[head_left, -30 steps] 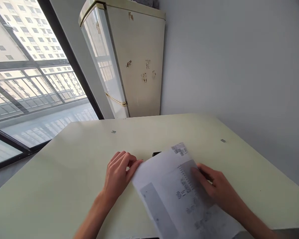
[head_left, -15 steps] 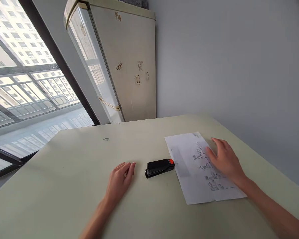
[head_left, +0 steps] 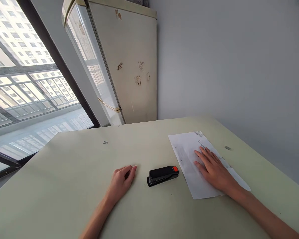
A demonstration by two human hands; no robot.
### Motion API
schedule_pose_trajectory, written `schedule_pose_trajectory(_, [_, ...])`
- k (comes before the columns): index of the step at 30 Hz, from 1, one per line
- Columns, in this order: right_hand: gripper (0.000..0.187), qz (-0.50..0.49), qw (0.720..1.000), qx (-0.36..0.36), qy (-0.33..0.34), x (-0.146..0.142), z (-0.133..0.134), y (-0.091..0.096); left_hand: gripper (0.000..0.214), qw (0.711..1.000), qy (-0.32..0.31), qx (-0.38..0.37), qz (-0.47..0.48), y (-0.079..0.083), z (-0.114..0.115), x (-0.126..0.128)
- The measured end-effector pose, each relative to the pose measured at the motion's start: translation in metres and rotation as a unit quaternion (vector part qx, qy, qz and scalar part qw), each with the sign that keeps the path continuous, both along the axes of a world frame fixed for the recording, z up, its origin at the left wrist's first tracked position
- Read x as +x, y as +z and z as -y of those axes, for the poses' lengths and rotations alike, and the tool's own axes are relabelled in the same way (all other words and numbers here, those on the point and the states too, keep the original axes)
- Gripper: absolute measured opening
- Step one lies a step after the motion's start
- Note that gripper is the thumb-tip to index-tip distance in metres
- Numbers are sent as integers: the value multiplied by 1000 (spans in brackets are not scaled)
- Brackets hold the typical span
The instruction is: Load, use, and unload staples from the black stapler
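Note:
A printed white paper sheet [head_left: 186,152] lies flat on the pale green table [head_left: 64,172], right of centre. My right hand [head_left: 213,169] rests palm down on it with fingers stretched out and slightly apart. A black stapler [head_left: 162,175] with an orange-red tip lies just left of the paper. My left hand [head_left: 122,181] rests on the table to the left of the stapler, fingers loosely curled, holding nothing and a short gap away from the stapler.
Two small loose staples lie on the table, one at the back left [head_left: 105,142] and one at the right [head_left: 227,148]. A worn cream fridge [head_left: 124,63] stands behind the table beside a large window [head_left: 22,79]. A grey wall runs along the right.
My right hand carried the paper from in front of me to the right, laid it flat and slid onto its middle. The stapler came into view. My left hand stayed nearly still.

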State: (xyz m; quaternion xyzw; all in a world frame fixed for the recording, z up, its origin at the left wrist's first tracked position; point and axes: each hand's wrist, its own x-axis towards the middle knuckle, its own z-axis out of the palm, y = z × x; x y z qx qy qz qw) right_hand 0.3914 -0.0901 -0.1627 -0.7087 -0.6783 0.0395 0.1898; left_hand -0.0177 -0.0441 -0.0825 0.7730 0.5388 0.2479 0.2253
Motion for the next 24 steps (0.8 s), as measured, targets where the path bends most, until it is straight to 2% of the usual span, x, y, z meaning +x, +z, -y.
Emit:
schedule_pose_trajectory(2, [62, -17, 1000, 24, 1, -1, -4, 9, 50, 1000, 3, -3, 4, 1, -6, -1])
schedule_pose_trajectory(5, [55, -88, 995, 31, 27, -16, -1, 39, 50, 1000, 11, -5, 7, 3, -13, -1])
schedule_pose_trajectory(8, [47, -227, 970, -54, 73, -42, 5, 79, 51, 1000, 15, -5, 7, 4, -17, 0])
schedule_pose_trajectory(11, [48, -267, 938, -126, 182, -66, 6, 102, 51, 1000, 13, -5, 4, 4, -18, 0])
schedule_pose_trajectory(13, [46, -270, 922, -132, 245, -77, 3, 103, 51, 1000, 12, -5, 3, 3, -17, 0])
schedule_pose_trajectory(15, [37, -270, 914, -124, 275, -87, -2, 95, 51, 1000, 10, -6, 3, 1, -17, -1])
schedule_pose_trajectory(19, [30, -286, 918, -113, 249, -104, -12, 79, 51, 1000, 10, -8, 3, -2, -16, -1])
schedule_pose_trajectory(24, [32, -307, 915, -104, 241, -122, -21, 72, 44, 1000, 16, -14, 12, -2, -10, -3])
